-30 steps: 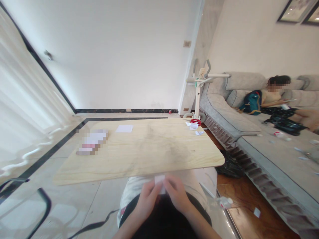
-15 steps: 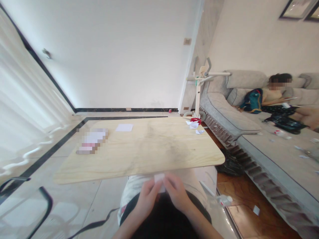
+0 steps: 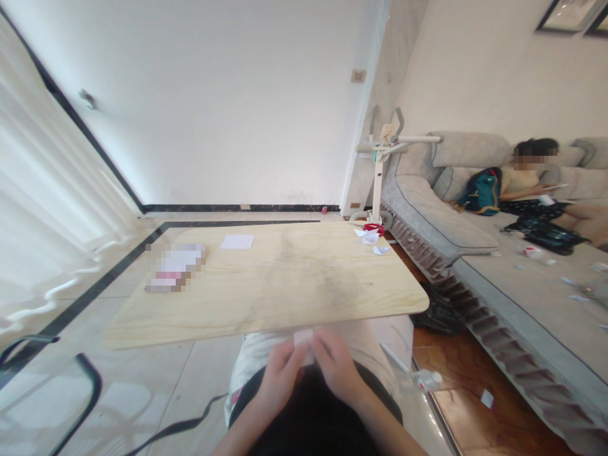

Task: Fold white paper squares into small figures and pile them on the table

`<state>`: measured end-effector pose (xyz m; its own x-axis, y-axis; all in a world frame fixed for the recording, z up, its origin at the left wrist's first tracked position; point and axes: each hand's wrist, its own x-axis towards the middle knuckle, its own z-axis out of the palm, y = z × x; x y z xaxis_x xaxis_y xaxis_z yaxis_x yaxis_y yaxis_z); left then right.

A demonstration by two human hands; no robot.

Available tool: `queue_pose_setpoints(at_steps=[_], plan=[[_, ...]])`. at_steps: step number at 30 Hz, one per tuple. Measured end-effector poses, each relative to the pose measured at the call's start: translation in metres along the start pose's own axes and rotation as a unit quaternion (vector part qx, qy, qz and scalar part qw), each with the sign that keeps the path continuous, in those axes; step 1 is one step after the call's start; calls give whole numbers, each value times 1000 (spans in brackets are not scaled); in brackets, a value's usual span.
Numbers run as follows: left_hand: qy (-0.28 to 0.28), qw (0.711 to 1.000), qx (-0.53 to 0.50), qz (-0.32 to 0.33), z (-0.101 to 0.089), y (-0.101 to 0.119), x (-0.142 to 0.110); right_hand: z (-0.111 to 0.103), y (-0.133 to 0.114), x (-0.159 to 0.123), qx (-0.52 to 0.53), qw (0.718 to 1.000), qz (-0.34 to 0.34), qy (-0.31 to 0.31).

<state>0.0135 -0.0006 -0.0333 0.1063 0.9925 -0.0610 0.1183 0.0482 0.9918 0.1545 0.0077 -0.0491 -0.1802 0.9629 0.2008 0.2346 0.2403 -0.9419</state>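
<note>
A small piece of white paper [image 3: 304, 338] is pinched between my two hands, just above my lap and in front of the near table edge. My left hand [image 3: 284, 365] grips its left side, fingers closed. On the right side, my right hand [image 3: 336, 363] closes on the same paper. The fingers cover its lower part, so its full shape is hidden. Folded white paper pieces [image 3: 368, 237] lie at the far right corner of the wooden table [image 3: 266, 291]. A flat stack of white paper [image 3: 236, 242] rests near the far edge.
A blurred-out box-like item [image 3: 177, 267] sits on the table's left. To the right, a person [image 3: 527, 180] sits on a grey sofa [image 3: 475, 228] beside a teal backpack [image 3: 483, 191]. A plastic bottle [image 3: 428, 380] and a black bag [image 3: 439, 310] are right of my legs.
Hardly anything differs: both hands stay on the paper in nearly the same place. The view has shifted very slightly.
</note>
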Motion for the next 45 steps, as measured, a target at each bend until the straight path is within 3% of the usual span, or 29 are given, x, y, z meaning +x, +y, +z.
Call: queue_pose_setpoints(at_steps=[8,14,19,45], plan=[[-9,999,30,21,-3,-8,2,1,1,-1,-29,1000,0,-3],[-9,997,48,60,-4,-6,1,2,0,-1,7,1000,-5,13],[17,998,36,45,-4,-4,1,3,-3,1,28,1000,5,9],[17,997,47,58,-4,-7,4,3,-1,-1,26,999,20,-26]])
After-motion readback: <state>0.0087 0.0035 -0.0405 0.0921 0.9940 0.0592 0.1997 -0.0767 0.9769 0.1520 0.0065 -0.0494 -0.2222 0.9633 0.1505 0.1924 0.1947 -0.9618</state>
